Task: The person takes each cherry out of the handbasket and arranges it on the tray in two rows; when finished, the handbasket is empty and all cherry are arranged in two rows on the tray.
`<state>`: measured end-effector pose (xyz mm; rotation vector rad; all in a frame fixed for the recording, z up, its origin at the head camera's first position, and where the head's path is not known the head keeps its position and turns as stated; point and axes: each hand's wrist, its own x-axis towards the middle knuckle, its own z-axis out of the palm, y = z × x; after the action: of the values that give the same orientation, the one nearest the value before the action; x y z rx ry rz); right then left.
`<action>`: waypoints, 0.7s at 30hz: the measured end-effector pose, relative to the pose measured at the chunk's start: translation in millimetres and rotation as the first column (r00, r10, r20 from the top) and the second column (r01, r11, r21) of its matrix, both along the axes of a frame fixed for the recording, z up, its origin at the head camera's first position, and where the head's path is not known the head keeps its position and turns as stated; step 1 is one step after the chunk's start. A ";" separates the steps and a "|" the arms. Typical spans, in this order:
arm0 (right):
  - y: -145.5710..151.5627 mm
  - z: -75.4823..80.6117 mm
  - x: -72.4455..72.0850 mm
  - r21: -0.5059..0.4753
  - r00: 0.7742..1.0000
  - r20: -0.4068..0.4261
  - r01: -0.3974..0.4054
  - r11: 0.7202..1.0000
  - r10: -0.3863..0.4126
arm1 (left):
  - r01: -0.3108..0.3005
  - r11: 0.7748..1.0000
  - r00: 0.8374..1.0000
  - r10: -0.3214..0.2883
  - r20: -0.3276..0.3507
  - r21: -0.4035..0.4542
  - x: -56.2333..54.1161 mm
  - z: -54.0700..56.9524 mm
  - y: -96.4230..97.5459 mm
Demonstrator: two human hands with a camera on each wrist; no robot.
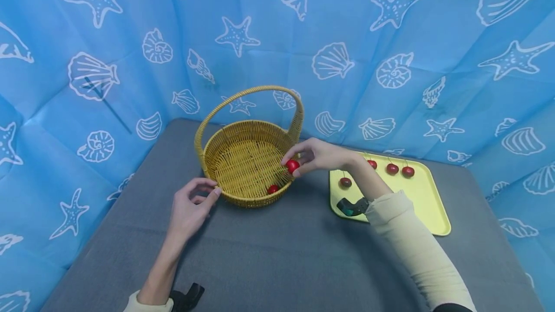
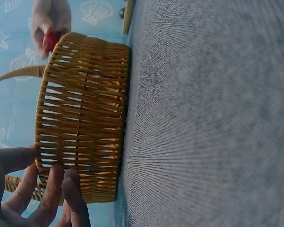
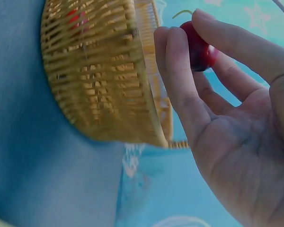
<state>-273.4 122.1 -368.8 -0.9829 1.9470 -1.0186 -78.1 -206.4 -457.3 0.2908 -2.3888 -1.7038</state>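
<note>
A round yellow wicker basket (image 1: pixel 249 201) with a tall arched handle stands on the grey cloth. At its near left rim, my left hand (image 1: pixel 189 208) pinches the edge between thumb and fingers; the left wrist view shows those fingers (image 2: pixel 52 194) against the outer wall. My right hand (image 1: pixel 323 153) holds a red cherry (image 1: pixel 292 165) above the basket's right rim, between thumb and fingertips. Its green stem (image 3: pixel 182 13) shows in the right wrist view. Another cherry (image 1: pixel 272 189) lies inside the basket near the front right wall.
To the right is a pale yellow tray (image 1: pixel 427 206) with several dark red stemmed cherries, among them one cherry (image 1: pixel 407 172) near the back right. My right forearm passes over the tray. A blue curtain (image 1: pixel 260 61) with white shells and starfish hangs behind the table.
</note>
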 end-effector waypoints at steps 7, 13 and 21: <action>37.6 4.2 2.4 -0.037 0.999 0.002 0.040 0.998 -0.040 | 0.004 1.000 1.000 -0.005 0.011 0.016 0.2 0.1 -0.5; 73.1 8.1 5.3 -0.028 0.994 -0.024 0.109 0.994 -0.109 | 0.006 1.000 1.000 -0.006 0.003 0.020 1.1 0.4 -0.3; 125.8 6.7 7.8 0.042 0.971 -0.024 0.237 0.971 -0.236 | 0.005 1.000 1.000 -0.005 -0.001 0.020 1.2 1.4 1.1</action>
<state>-265.6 247.9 -362.2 -0.7505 2.1309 -1.0943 -76.9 -205.3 -455.9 0.2875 -2.3754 -1.7307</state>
